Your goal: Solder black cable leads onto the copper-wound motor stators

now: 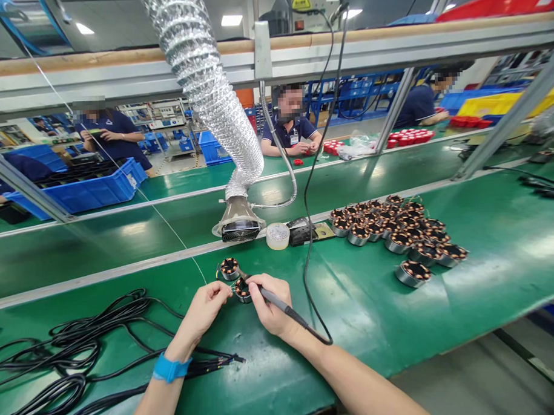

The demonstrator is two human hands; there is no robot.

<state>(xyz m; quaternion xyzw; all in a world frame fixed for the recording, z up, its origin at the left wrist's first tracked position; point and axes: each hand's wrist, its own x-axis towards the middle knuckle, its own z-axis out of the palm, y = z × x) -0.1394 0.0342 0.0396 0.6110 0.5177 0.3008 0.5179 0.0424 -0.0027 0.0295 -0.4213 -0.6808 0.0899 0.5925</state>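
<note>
My left hand [210,302], with a blue wristband [171,368], is pinched on a thin solder wire [168,223] that runs down from a reel [34,25] at the upper left. Its fingertips are at the left side of a copper-wound stator [242,291] on the green bench. My right hand [271,297] is closed around a soldering iron [280,304], its tip angled towards the stators; my fingers partly hide the nearer one. A second stator [229,269] sits just behind, with short coloured leads at its left.
Black cables [91,341] lie coiled at left. Several stators [398,230] are grouped at right. A fume duct [218,94] hangs above, its fan [239,228] behind my hands. A tape roll [278,236] stands beside it. The iron's cord [308,261] loops at right. Co-workers [288,125] sit across.
</note>
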